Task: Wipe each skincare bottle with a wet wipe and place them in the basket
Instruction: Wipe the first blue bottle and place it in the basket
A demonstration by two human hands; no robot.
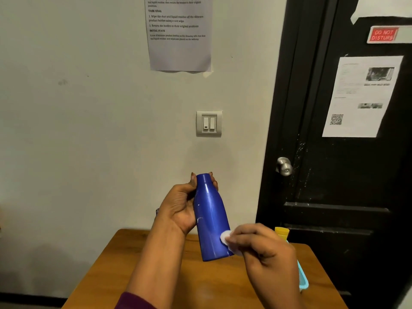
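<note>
Head view: the blue bottle (211,219) is held up above the wooden table (133,264), tilted, narrow end up. The left hand (180,206) has its fingers wrapped round the upper half, I'd guess to steady it and leave the lower body free for wiping. The right hand (265,248) pinches a small white wet wipe (225,237) against the bottle near its base. The light blue basket (303,279) sits at the table's right edge with a yellow-capped bottle (282,232) by it, so the blue one isn't in yet.
</note>
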